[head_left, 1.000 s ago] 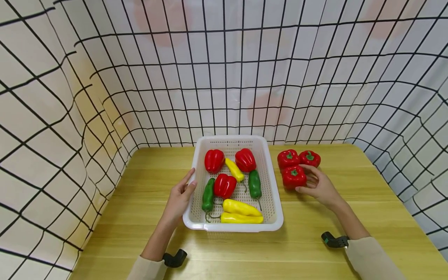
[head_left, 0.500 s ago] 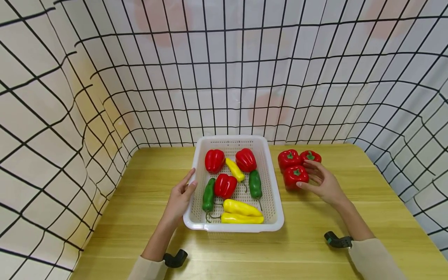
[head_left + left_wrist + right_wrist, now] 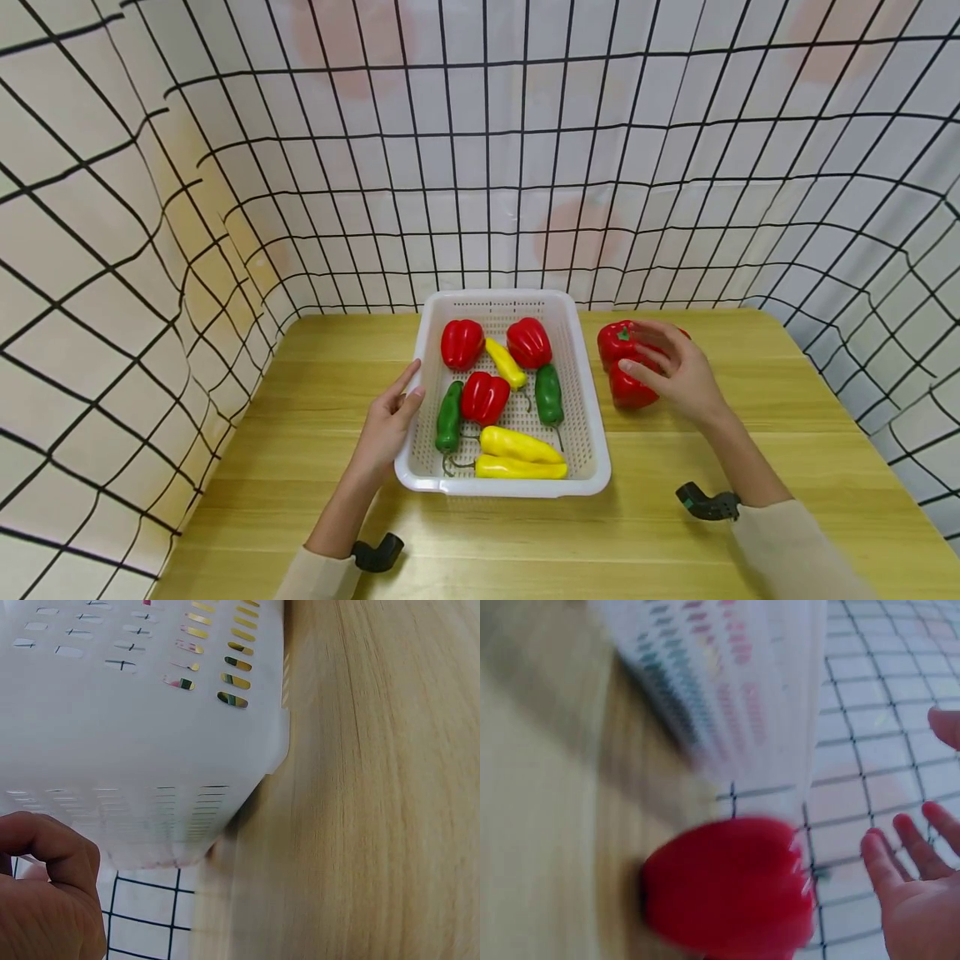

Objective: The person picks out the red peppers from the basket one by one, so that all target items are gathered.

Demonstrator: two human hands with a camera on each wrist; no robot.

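A white perforated plastic basket (image 3: 498,486) stands at the middle of the table, holding 3 red bell peppers (image 3: 484,398), 3 yellow peppers (image 3: 521,467) and two green peppers (image 3: 548,396). My left hand (image 3: 385,429) holds its left rim between thumb and fingers; the left wrist view shows those fingers curled by the basket's wall. To the right of the basket, 3 red bell peppers sit close together: a front one (image 3: 632,392), a back-left one (image 3: 612,343) and a third mostly hidden. Above them hovers my right hand (image 3: 686,379), its fingers spread and apart from the pepper in the right wrist view.
Black wire grid panels (image 3: 487,167) backed with pale sheeting enclose the table's back and sides. The wooden table (image 3: 510,542) extends in front and to both sides of the basket. A small black camera is strapped to each wrist.
My right hand has come off the front red bell pepper, drawn back slightly, then moved up and left over the group. The left hand stays on the basket, and the peppers remain about where they were.
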